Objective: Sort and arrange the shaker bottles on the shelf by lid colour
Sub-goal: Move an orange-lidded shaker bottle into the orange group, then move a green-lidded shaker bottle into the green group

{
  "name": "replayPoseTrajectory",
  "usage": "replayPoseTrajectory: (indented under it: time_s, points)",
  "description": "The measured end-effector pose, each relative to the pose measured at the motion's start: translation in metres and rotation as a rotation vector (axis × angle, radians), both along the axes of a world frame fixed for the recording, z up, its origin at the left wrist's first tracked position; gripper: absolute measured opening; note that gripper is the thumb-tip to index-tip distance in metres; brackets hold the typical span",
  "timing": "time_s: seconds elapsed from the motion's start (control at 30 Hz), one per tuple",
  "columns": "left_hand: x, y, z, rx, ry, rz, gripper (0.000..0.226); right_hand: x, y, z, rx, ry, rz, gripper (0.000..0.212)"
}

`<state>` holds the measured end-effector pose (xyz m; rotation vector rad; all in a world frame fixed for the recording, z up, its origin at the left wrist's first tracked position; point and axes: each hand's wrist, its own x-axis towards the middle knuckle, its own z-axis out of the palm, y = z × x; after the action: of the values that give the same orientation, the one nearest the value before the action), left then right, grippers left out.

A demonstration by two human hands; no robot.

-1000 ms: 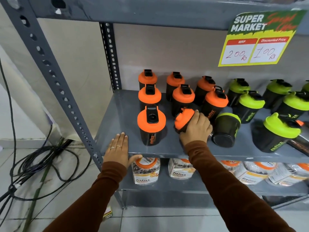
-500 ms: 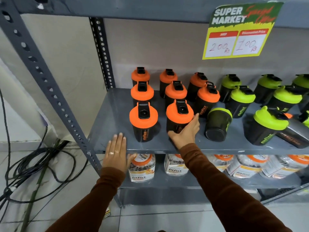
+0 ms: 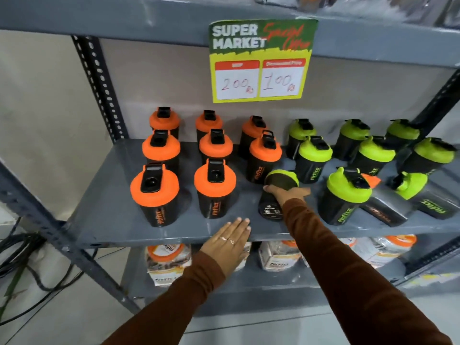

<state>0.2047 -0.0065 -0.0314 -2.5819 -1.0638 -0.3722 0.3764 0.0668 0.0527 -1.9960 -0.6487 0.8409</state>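
Grip Shifted to the Fallen Green-Lidded Shaker

Released since earlier, the front orange-lidded shaker (image 3: 215,188) is left upright. Nearest, the left hand (image 3: 230,241) is laid flat, fingers spread, on the shelf (image 3: 104,215) edge. Beyond, the right hand (image 3: 286,192) is closed around the tipped green-lidded shaker (image 3: 280,180).

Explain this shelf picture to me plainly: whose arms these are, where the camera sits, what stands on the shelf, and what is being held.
No machine here: a person wears a camera on the head, looking down at both arms. The left hand rests flat on the front edge of the grey shelf. The right hand grips a green-rimmed bottle lying on its side. Upright orange-lid bottles stand at the left, green-lid bottles at the right. A price sign hangs above.
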Motion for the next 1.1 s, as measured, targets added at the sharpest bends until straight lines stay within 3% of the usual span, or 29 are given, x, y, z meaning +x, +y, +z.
replayPoseTrajectory:
  time_s: [0.13, 0.37, 0.63, 0.87, 1.1]
  points:
    - [0.023, 0.007, 0.004, 0.033, -0.021, 0.119, 0.063, 0.014, 0.002, -0.008, 0.021, 0.137, 0.046, 0.098]
    - [0.033, 0.010, -0.001, 0.024, -0.108, 0.242, 0.058, 0.020, -0.014, -0.029, 0.428, -0.156, 0.104, 0.114]
    - [0.033, 0.011, -0.002, 0.001, -0.116, 0.283, 0.058, 0.010, -0.032, -0.028, 0.592, -0.187, 0.110, 0.107]
    - [0.061, 0.008, 0.006, -0.047, -0.094, 0.255, 0.055, 0.027, -0.044, 0.028, 0.895, -0.299, 0.201, 0.101]
    - [0.138, 0.006, 0.023, -0.218, -0.160, 0.291, 0.062, 0.121, -0.053, 0.077, 1.024, -0.224, 0.037, 0.104]
